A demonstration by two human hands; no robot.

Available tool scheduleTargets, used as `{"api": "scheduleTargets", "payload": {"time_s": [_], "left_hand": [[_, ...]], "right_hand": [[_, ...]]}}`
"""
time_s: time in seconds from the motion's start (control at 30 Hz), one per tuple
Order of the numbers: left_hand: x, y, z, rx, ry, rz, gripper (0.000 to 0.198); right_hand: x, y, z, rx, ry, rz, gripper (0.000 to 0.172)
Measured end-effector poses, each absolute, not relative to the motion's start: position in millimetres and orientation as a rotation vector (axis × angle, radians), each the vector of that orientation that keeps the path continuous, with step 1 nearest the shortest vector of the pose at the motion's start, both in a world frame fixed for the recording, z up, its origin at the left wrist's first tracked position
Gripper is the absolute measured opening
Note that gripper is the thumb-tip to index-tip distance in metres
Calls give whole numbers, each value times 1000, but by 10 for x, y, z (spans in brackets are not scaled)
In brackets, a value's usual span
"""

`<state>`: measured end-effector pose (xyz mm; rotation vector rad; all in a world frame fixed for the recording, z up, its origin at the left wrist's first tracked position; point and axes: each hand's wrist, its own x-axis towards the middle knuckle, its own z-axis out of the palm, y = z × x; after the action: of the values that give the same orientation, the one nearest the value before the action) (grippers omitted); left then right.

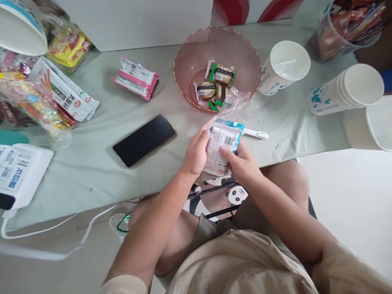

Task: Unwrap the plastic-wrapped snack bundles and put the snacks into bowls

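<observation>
Both hands hold a small clear snack packet (pixel 221 147) with a blue top edge and a barcode, at the near edge of the table. My left hand (pixel 195 153) grips its left side with fingers curled. My right hand (pixel 241 165) pinches its right side, thumb on the front. Just beyond the packet stands a pink ribbed glass bowl (pixel 190 65) holding several small wrapped cakes (pixel 219 83). A crumpled clear wrapper (pixel 241 104) lies against the bowl's near rim.
A black phone (pixel 143 139) lies left of my hands. A pink snack pack (pixel 136 77), more snack bags (pixel 63 92) at far left, paper cups (pixel 283 67) and a cup stack (pixel 346 94) at right, and a white device (pixel 20 173) sit on the green cloth.
</observation>
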<state>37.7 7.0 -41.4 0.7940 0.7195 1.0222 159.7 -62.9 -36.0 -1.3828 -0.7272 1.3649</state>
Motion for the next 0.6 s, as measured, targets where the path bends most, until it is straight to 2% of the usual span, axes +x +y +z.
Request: {"api": "scheduleTargets", "payload": {"time_s": [0.3, 0.5, 0.6], "left_hand": [[295, 117, -119, 342, 867, 988, 27], [291, 164, -74, 239, 922, 1064, 27], [292, 192, -64, 197, 1007, 1070, 34]], "right_hand": [[1645, -830, -306, -1158, -567, 1398, 43], [1933, -1044, -136, -1272, -499, 1135, 32], [2122, -958, 134, -1344, -508, 851, 23]]}}
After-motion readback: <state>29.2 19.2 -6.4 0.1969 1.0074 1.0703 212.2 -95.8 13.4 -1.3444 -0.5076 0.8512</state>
